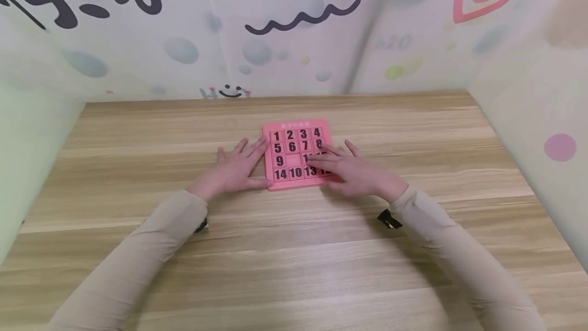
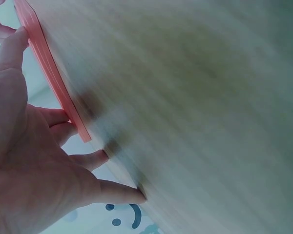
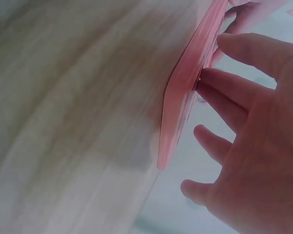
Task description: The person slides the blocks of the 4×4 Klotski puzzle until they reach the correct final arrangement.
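A pink sliding number puzzle [image 1: 296, 185] lies flat on the table, numbers facing up. Its open slot [image 1: 292, 160] sits in the third row, between tiles 9 and 11. My left hand [image 1: 234, 170] spreads along the puzzle's left side, thumb by the lower corner and fingertips touching the upper edge. In the left wrist view, two other fingers of that hand reach down to the tabletop. Over the right columns, my right hand [image 1: 356, 172] rests fingertips on the tiles, covering some numbers. The right wrist view shows the puzzle's side [image 3: 178, 97] with that hand's fingers extended above it.
The wood-grain table [image 1: 294, 269] extends around the puzzle. Behind it rises a white wall [image 1: 275, 75] with lettering and bubble prints, and side panels stand left and right. A small black strap end [image 1: 389, 219] shows by the right sleeve.
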`<state>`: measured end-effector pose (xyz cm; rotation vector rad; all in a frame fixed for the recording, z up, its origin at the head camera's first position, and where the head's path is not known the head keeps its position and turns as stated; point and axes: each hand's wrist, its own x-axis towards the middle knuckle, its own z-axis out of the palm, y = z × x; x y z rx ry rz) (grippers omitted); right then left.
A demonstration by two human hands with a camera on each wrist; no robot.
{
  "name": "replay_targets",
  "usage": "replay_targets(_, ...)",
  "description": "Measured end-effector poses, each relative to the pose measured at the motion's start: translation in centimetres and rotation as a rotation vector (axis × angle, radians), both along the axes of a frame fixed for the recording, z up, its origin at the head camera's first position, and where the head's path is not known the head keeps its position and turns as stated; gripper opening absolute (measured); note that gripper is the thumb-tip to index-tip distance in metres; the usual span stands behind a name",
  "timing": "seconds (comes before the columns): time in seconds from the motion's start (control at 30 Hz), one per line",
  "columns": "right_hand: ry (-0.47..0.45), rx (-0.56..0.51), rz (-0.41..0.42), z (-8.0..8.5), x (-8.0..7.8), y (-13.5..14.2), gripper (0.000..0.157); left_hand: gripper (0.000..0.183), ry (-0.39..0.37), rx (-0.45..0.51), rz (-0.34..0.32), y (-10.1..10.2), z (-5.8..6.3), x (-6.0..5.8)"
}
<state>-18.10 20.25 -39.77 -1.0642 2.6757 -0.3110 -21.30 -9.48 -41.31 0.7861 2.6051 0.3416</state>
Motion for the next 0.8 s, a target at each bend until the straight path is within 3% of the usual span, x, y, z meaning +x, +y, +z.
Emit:
replay_targets(0.2, 0.017, 0.017, 0.010, -0.1, 0.4, 0.1, 0.057, 0.098, -0.004, -0.002, 0.002, 0.0, 0.0, 0.1)
replay_targets(0.5, 0.004, -0.021, 0.153, -0.5, 1.2, -0.8, 0.058, 0.098, 0.003, 0.000, 0.001, 0.0, 0.2, 0.2)
replay_targets(0.8, 0.056, 0.063, 0.090, -0.4, 0.1, -1.8, 0.055, 0.097, -0.005, -0.001, 0.001, 0.1, 0.2, 0.1)
